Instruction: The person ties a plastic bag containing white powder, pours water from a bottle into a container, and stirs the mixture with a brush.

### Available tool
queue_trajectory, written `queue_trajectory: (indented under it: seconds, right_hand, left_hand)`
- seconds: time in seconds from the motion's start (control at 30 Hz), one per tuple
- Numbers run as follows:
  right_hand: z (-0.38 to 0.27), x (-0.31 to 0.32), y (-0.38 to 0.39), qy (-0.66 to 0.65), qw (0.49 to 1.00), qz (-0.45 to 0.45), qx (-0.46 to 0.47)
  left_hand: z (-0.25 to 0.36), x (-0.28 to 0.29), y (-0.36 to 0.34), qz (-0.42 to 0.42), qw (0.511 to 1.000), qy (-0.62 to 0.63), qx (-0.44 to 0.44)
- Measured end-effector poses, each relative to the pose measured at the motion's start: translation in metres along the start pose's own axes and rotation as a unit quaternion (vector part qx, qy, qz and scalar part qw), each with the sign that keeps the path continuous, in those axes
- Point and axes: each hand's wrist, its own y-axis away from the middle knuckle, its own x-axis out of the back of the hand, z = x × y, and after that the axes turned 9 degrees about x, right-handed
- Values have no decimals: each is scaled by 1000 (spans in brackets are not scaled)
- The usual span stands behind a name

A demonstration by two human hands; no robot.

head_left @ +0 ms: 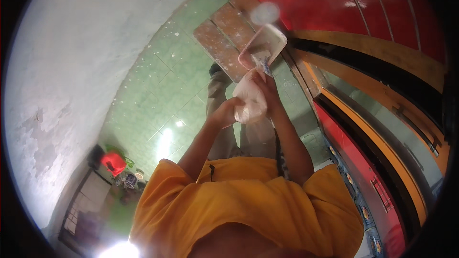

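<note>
A whitish, see-through plastic bag (249, 96), bulging with pale contents, is held between my two hands in front of my legs. My left hand (226, 112) grips its near left side, with the thumb along it. Higher up, my right hand (267, 88) closes round the bag's right side near its far end. From there a crumpled piece with blue print (263, 62) reaches over a pinkish-white rectangular tub (277, 36). Pale matter lies inside the tub, but I cannot make out what it is.
Under the tub stands a low brown wooden bench (222, 43) spotted with white. White flecks dot the green tiled floor (158, 76). A peeling pale wall (57, 91) rises at left; a red panel (330, 0) and an orange-framed cabinet (373, 124) stand at right. A round pale blur (265, 13) appears beyond the tub.
</note>
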Motion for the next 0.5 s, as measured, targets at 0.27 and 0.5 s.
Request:
queue_trajectory:
  seconds: [0.27, 0.5]
  right_hand:
    - [-26, -2, 7, 72, 996, -49, 7]
    - [-63, -5, 12, 15, 986, -126, -106]
  left_hand:
    - [66, -79, 15, 42, 975, 209, 68]
    - [66, -119, 13, 50, 942, 324, 66]
